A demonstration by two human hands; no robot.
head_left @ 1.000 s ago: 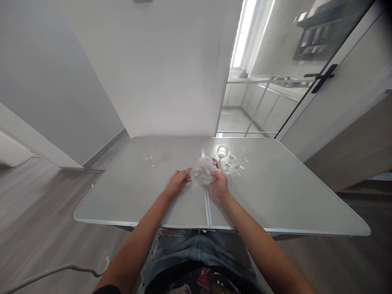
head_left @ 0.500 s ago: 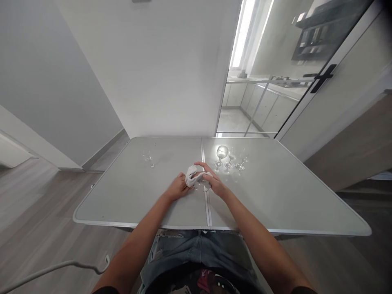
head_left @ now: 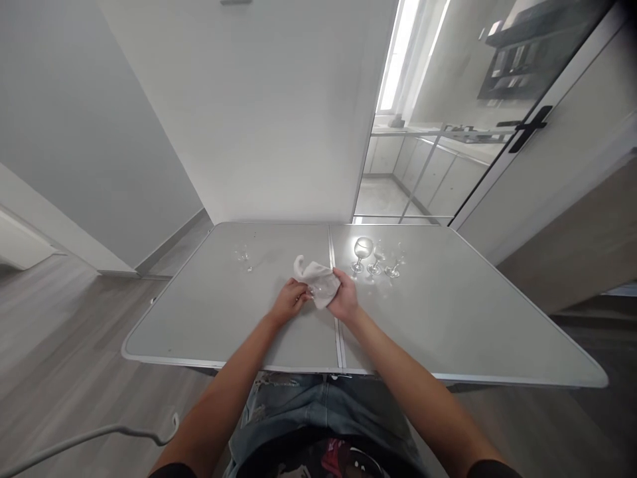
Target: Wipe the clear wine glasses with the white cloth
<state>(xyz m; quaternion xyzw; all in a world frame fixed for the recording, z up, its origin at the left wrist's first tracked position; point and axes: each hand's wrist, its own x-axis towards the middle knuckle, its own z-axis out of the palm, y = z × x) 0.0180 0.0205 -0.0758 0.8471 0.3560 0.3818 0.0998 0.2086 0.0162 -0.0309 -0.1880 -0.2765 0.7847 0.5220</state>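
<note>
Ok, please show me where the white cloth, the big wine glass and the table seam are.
white cloth (head_left: 318, 275), head view, middle of the crumpled fabric.
big wine glass (head_left: 363, 248), head view, on its bowl.
table seam (head_left: 339, 342), head view, on the metal strip.

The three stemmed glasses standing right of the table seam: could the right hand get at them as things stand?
Probably yes. The three glasses stand just beyond the right hand with bare table between, but that hand is wrapped in the white cloth.

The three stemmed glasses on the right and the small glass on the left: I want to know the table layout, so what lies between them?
Head view: between the three glasses and small glass lies the white cloth, gripped by both hands.
</note>
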